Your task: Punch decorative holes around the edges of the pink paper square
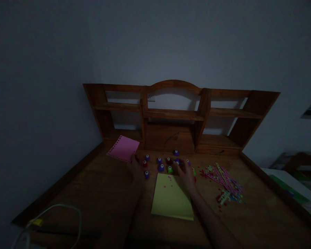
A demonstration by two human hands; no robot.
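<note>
My left hand (135, 167) is closed on the lower right corner of a pink sheet of paper (123, 148), raised above the table. Holes run along that sheet's left edge. My right hand (185, 173) has its thumb and fingers around a small purple craft punch (176, 161) with a white round top. Below it lies a yellow sheet (171, 200) with several tiny pink paper bits (169, 177) on it. More punches stand around: a purple one (161, 167), a green one (170, 169) and a red one (144, 163). The dim light blurs finger details.
Right of the yellow sheet lies a pile of pink and yellow strips (226, 178) among scattered small coloured pieces. A wooden shelf unit (171, 113) stands at the table's back. A white cable (64, 205) loops at the front left, near a yellow object (37, 222).
</note>
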